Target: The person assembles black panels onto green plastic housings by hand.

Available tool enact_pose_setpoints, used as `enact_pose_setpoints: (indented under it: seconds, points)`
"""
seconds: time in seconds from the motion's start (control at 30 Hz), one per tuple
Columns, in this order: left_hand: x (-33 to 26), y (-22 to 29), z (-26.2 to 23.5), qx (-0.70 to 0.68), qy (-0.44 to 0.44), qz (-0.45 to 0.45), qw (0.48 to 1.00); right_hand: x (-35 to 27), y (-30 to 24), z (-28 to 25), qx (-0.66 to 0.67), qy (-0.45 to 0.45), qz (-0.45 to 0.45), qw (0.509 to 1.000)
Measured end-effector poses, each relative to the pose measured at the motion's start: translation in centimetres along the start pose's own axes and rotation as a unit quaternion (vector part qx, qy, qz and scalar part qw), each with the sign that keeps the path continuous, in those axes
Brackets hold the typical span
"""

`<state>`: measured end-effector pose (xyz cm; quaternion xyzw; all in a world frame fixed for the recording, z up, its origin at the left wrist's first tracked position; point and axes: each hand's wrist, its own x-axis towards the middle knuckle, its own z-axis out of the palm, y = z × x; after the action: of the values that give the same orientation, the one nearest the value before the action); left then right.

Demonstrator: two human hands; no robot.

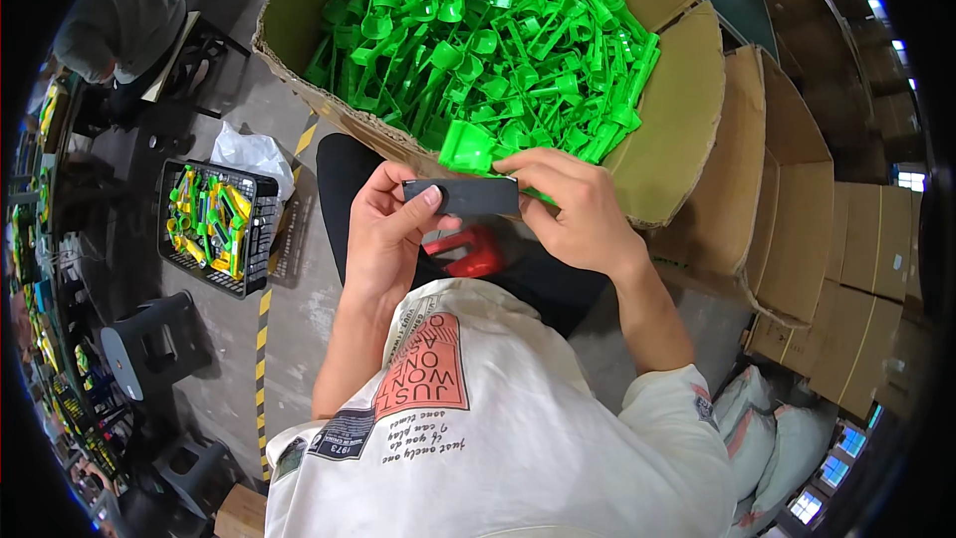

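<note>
A flat, dark grey rectangular strip (478, 198) lies level in front of my lap. My left hand (383, 224) pinches its left end, thumb on top. At the strip's right end, my right hand (573, 209) has its fingers curled in. A bright green plastic piece with a wide, scoop-like end (468, 146) sticks out from those right fingers, just beyond the strip. Some green also shows beneath the right hand, so its handle seems to run through the grip. Just past my hands, a large cardboard box (687, 130) holds a heap of similar green plastic pieces (498, 50).
A red object (470, 251) sits between my legs. To the left are a black crate (261, 229) of green and yellow parts, a white plastic bag (254, 154) and a grey stool (159, 344). More cardboard boxes (866, 339) and white sacks (787, 448) stand at right. Another person (124, 10) is at upper left.
</note>
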<state>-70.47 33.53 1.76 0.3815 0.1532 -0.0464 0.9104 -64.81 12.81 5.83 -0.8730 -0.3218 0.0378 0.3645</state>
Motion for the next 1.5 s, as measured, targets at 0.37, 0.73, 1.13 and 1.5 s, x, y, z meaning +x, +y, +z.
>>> enact_pose_setpoints:
  seconds: [0.37, 0.73, 1.13, 1.5]
  points:
    - [-0.3, -1.3, -0.4, 0.189, 0.029, 0.113, 0.975, 0.0, 0.3, 0.5, 0.089, -0.035, -0.017, 0.995]
    - [0.9, -0.7, -0.9, 0.231, -0.062, -0.043, 0.970, 0.8, 0.9, 0.7, 0.113, -0.024, -0.068, 0.991]
    - [-0.7, -2.9, 0.0, 0.265, 0.024, -0.024, 0.964, 0.8, 1.1, 1.7, 0.169, 0.026, 0.032, 0.985]
    - [-0.9, -4.4, -0.1, 0.321, 0.066, 0.167, 0.930, 0.8, 0.9, 1.6, 0.134, 0.001, 0.036, 0.990]
